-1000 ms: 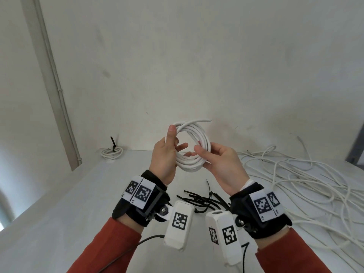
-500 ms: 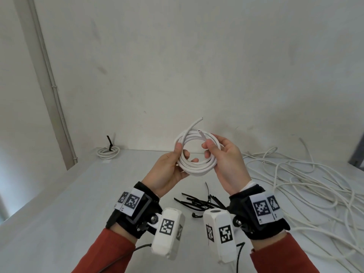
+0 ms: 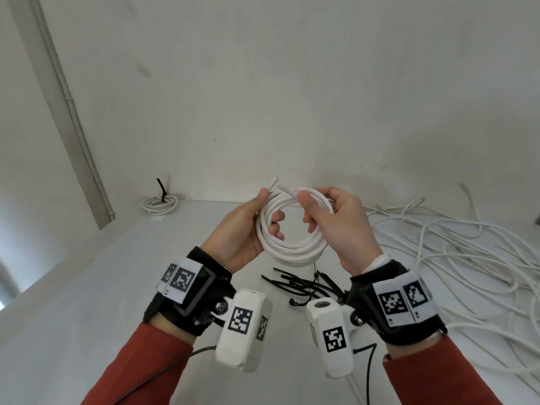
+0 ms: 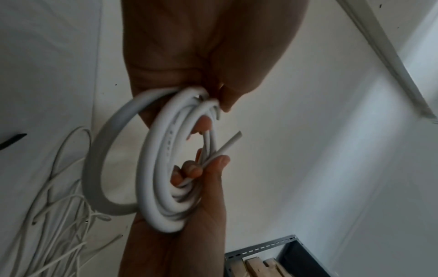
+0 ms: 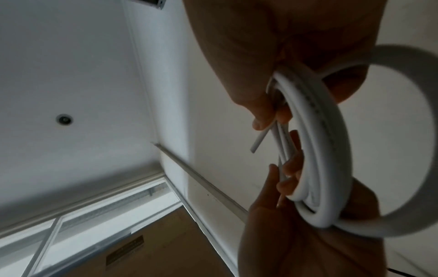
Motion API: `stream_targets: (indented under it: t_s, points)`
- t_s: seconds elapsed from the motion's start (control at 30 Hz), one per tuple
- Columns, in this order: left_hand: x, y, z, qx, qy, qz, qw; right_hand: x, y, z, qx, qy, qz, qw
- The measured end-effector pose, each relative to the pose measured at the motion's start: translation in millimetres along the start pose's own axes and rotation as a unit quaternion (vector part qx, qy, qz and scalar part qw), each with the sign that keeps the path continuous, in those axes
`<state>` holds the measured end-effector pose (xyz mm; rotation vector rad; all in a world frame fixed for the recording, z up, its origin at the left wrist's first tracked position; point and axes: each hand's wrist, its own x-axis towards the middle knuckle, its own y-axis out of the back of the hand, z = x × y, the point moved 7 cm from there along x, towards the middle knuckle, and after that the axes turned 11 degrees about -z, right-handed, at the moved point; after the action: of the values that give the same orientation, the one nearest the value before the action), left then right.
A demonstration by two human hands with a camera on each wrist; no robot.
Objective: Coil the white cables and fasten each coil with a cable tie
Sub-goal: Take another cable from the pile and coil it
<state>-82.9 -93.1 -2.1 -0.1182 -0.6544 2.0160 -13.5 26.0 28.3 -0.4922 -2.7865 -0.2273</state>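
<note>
Both hands hold the coil (image 3: 292, 244) up in the air above the ties (image 3: 304, 285), which lie in a black heap on the counter (image 3: 87, 302); the left hand (image 3: 236, 232) has its thumb over the coil's top-left arc and its fingers hooked through the middle, and the right hand (image 3: 342, 229) pinches the top-right arc with thumb and curled fingers. The cable looks light but springy, a smooth stiff jacket that wants to open out, so I judge the loops will fan apart unless one hand clamps all turns together near the two loose ends (image 3: 277, 184) (they poke up at the top of the coil), leaving the opposite arc bare for a tie. The head view alone shows the ties below the coil, loose cables (image 3: 453, 258) sprawled to the coil's right, and a finished coil (image 3: 159, 202) far to its left by the wall. The left wrist view shows what the head view hides: one outer turn (image 4: 94, 165) stands clear of the bundle, so the coil is not yet tight, and the right wrist view shows the same stray turn (image 5: 421, 120)
</note>
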Motion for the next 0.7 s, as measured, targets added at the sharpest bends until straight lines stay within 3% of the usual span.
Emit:
stream_targets:
  t_s: [0.1, 0.3, 0.43, 0.7]
  points:
    - [-1, 1, 0, 0.006, 0.010, -0.017, 1.000, -2, -6, 4, 0.012, -0.014, -0.006, 1.000]
    - [-3, -2, -1, 0.136, 0.006, -0.013, 0.991, 0, -18, 20, 0.099, -0.086, -0.030, 0.991]
    - [-4, -3, -1, 0.125, -0.022, 0.034, 0.991, 2, -12, 24, 0.104, -0.102, -0.024, 0.989]
    - [-2, -5, -6, 0.152, -0.029, 0.042, 0.987, 1, -8, 26, 0.094, -0.103, -0.003, 0.990]
